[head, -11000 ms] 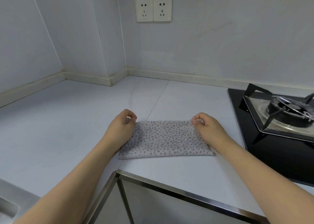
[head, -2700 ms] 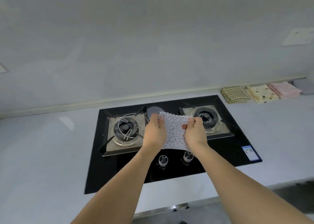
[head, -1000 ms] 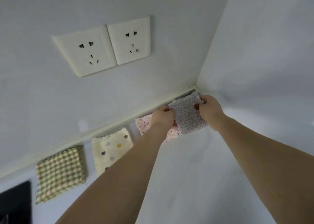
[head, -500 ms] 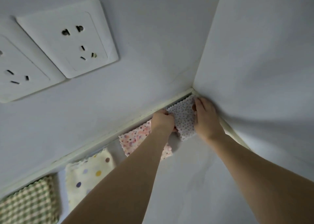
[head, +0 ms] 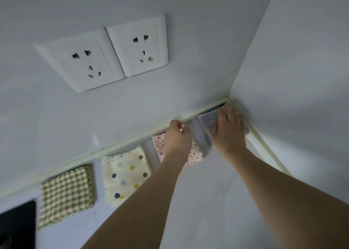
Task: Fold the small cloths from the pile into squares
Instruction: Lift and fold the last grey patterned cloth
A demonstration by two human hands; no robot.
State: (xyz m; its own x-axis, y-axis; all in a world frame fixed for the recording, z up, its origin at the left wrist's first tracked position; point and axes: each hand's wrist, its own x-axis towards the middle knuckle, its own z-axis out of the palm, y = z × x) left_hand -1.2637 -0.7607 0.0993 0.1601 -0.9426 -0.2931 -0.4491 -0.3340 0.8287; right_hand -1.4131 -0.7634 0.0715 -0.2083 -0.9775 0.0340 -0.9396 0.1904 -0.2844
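A folded grey speckled cloth lies flat in the counter's back right corner, against the wall trim. My right hand presses on it with straight fingers and covers most of it. My left hand hovers with curled fingers over a folded pink flowered cloth, holding nothing I can see. A strip of bare counter shows between the two cloths. Left of the pink one lie a cream polka-dot square and a green checked square, all in a row along the back wall.
Two white wall sockets sit above the row. The black hob's corner shows at the lower left. The side wall closes off the right, with trim along its foot.
The grey speckled cloth went from held in the air over the hob to flat in the corner. My left hand has let go of its edge and drawn back; my right hand now presses on it.
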